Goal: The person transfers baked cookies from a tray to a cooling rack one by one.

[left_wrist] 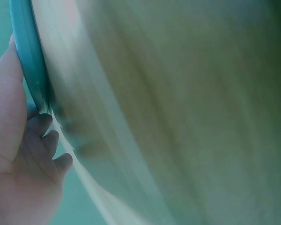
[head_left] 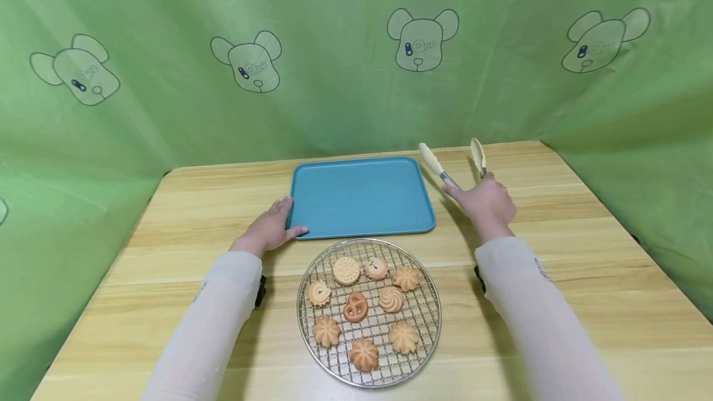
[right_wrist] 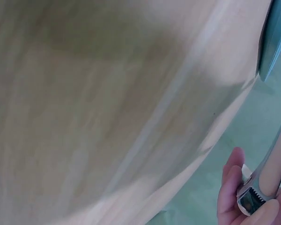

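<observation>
My right hand [head_left: 488, 206] grips a pair of tongs [head_left: 432, 159] with pale tips and metal arms, held above the table to the right of the tray with its arms spread apart. Nothing sits between the tips. In the right wrist view, fingers wrap the hinge end of the tongs [right_wrist: 274, 173]. At the near-left corner of a blue rectangular tray [head_left: 362, 197], my left hand [head_left: 271, 226] rests with its fingers along the left side and the thumb on the front rim. The left wrist view shows that hand [left_wrist: 23, 145] against the tray's edge [left_wrist: 30, 51].
A round wire rack [head_left: 410, 367] lies on the wooden table [head_left: 184, 252] in front of the tray. Several cookies of different shapes are spread over it, among them a brown pretzel-shaped cookie [head_left: 356, 307] and a round dotted cookie [head_left: 346, 271]. A green curtain [head_left: 334, 116] stands behind the table.
</observation>
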### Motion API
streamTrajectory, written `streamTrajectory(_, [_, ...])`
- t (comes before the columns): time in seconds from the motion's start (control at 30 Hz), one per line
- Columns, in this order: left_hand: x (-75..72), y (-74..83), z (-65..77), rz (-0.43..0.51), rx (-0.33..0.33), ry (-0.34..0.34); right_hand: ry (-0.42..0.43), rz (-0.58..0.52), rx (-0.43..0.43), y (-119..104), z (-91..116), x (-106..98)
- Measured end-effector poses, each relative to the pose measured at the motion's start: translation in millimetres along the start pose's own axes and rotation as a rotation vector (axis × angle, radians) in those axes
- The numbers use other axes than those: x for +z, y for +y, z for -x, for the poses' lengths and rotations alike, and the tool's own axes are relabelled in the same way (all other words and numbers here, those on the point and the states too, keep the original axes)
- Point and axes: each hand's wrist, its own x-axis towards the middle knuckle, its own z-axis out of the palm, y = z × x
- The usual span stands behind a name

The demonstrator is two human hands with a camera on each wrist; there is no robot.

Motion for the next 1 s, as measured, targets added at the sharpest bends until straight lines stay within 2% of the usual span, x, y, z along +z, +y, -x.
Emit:
streamTrajectory(0.53, [-1.7,0.2,2.6,0.018,-0.008,-0.003,-0.025,0.019,0.054,4.8,-1.8,4.7])
streamTrajectory(0.73, [-0.5,-1.8,0.6,0.008,-0.009,-0.008,-0.05,0.003,0.046,5.4,-3.1,6.4])
streamTrajectory(1.0, [0.9,-2.4,-2.8,0.009,-0.007,-0.016,-0.025,0.004,0.02,4.5,-0.8,8.2])
